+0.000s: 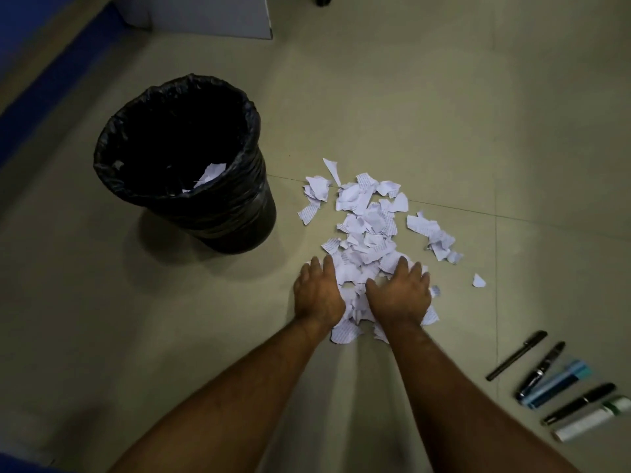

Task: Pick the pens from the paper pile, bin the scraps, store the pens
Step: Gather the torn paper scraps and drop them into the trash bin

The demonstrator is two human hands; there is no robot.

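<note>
A pile of torn white paper scraps (370,227) lies on the floor in the middle of the view. My left hand (317,295) and my right hand (399,295) rest palm down on the near end of the pile, a strip of scraps between them. Whether the fingertips curl round any paper is hidden. To the left of the pile stands a black bin (184,158) with a black liner; a few scraps (210,174) lie inside it. Several pens and markers (560,384) lie side by side on the floor at the lower right, apart from the pile.
A single scrap (478,280) lies alone right of the pile. A white panel (211,15) stands at the top of the view. A blue strip (37,83) runs along the left edge. The floor is pale tile.
</note>
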